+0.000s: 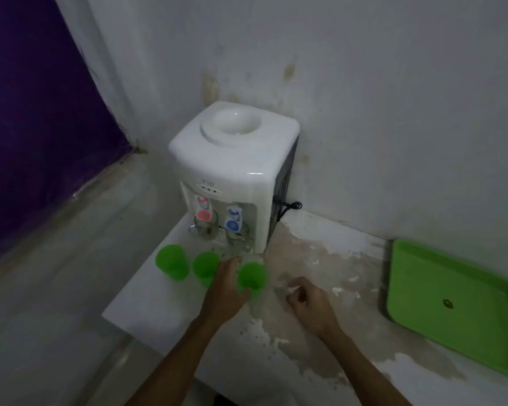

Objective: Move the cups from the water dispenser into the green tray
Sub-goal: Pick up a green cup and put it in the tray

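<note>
Two bare forearms enter at bottom centre. Left hand [226, 284], fingers spread wide, reaches between two of three green plastic cups [172, 261], touching the rightmost; right hand [310, 303] hangs loosely curled, empty. White water dispenser [232, 171] stands at centre; flat green plastic tray [458, 303] lies far right.

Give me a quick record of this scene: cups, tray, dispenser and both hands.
green cups: three, in front of the water dispenser
rightmost green cup: left hand against it
glass mugs: two under the taps
green tray: far right, no cups in it
right hand: loosely curled, holding nothing
</note>
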`<state>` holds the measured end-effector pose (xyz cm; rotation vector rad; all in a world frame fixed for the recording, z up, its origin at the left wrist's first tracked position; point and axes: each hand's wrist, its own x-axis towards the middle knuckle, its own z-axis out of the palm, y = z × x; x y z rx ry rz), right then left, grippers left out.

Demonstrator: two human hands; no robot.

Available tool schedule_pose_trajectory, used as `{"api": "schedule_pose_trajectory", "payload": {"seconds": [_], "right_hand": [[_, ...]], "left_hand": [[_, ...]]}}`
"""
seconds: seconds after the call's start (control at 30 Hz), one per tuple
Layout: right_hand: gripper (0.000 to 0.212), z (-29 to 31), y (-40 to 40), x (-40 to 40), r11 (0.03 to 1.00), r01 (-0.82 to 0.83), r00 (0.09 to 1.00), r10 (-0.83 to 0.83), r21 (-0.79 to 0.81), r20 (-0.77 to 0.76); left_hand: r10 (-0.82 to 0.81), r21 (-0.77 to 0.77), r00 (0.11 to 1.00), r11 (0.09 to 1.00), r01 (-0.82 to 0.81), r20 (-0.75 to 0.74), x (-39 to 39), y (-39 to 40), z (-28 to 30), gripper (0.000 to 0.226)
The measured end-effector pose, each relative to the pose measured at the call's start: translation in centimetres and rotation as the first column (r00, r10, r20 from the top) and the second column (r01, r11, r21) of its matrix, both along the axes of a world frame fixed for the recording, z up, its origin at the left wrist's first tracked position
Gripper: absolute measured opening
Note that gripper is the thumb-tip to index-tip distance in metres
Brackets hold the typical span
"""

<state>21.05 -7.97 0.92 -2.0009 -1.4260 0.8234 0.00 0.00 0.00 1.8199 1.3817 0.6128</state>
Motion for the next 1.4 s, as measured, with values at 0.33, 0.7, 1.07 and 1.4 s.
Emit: {"api": "schedule_pose_trajectory", "payload": {"seconds": [0.33, 0.7, 1.07, 1.4], "right_hand": [[0.017, -1.1, 3.1, -1.5, 0.991, 0.119, 0.992, -0.121, -0.06, -0.04], [0.009, -3.2, 3.2, -1.1, 0.945, 0.311, 0.921, -0.326, -0.099, -0.213], [0.038, 0.8, 3.0, 1.7, 0.766, 0.383, 0.136, -0.6, -0.517, -0.788], [0.035, 1.4, -2.6, 10.0, 0.681, 0.478, -0.039, -0.615, -0.555, -0.788]], "left_hand": [[-0.304, -0.112, 0.941, 0.951, 0.289, -0.151, 1.0, 4.0, -3.6, 0.099], [-0.264, -0.135, 0.963, 0.954, 0.269, 0.054, 2.4, 6.7, -1.8, 0.087], [-0.26, -0.089, 0.924, 0.952, 0.294, 0.279, 8.5, 4.2, 2.1, 0.083], [-0.382, -0.119, 0.883, 0.897, 0.425, 0.272, 16.7, -0.8, 1.7, 0.089]]}}
